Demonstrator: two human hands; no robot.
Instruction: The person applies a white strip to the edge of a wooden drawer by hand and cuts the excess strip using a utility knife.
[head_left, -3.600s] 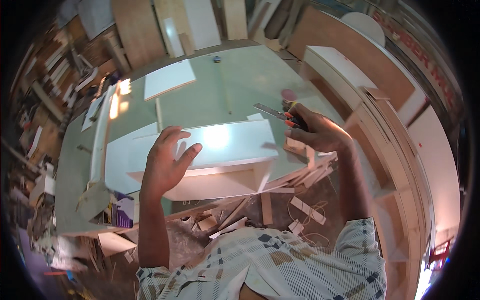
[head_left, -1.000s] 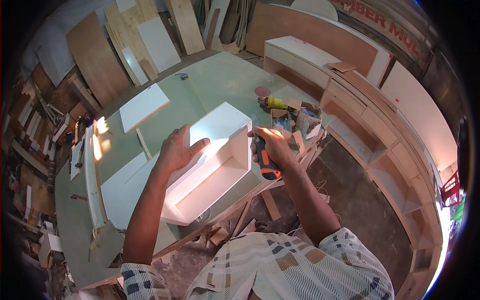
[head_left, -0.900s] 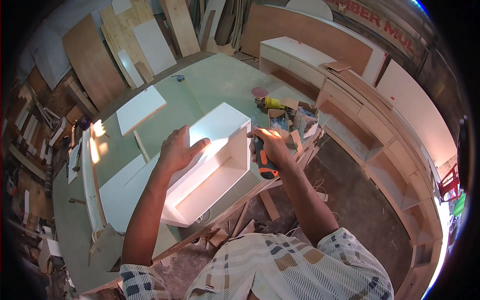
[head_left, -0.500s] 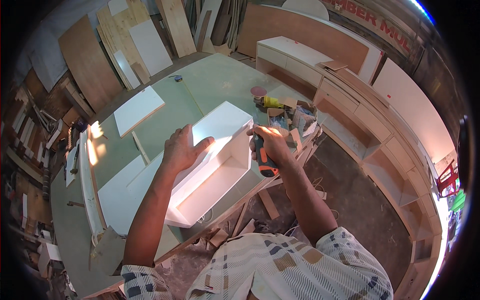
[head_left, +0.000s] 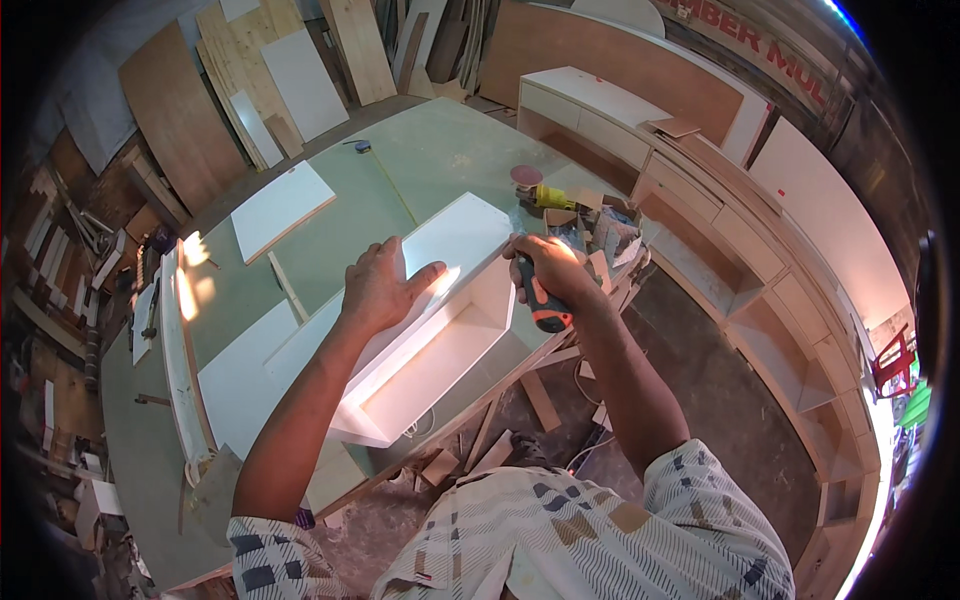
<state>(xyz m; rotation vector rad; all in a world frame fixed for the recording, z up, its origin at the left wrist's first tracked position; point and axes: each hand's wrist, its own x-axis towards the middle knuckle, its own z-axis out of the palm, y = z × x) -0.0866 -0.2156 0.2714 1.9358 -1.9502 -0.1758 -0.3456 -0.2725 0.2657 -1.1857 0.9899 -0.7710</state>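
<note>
Green-topped workbench [head_left: 430, 165] amid leaning plywood sheets [head_left: 185, 120] bears white open box [head_left: 440, 320]; left hand [head_left: 380, 285] flat atop, right hand [head_left: 550, 270] clamped on orange-black drill [head_left: 540, 305].

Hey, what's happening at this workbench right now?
A person is working on a white open box made of boards, lying at the near edge of a large green workbench. The left hand presses flat on the box's top panel, while the right hand grips a black and orange power tool against the box's right end. A loose white panel lies farther back on the bench, and a yellow sander sits just behind the right hand.
</note>
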